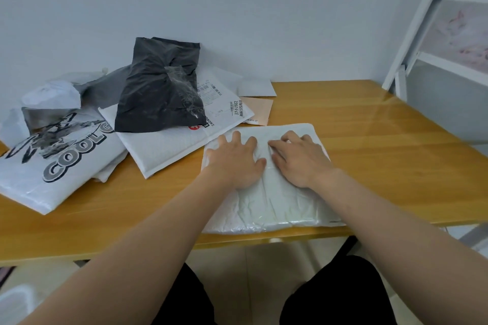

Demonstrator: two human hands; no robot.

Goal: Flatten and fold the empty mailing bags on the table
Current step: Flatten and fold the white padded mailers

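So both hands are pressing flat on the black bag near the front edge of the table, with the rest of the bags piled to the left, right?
Not quite. In the head view the left hand and right hand press flat on the white bag near the table's front edge. The black bag sits untouched on the pile to the left.

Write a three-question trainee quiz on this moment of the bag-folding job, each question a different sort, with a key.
1. True or false: both the left hand and the right hand press flat on the white padded mailer.
2. Which bag lies on top of the pile at the left? A) the black bag B) a red bag C) a blue bag
3. Fill in: the mailer under the hands reaches the ___ edge of the wooden table.

Key: 1 true; 2 A; 3 near (front).
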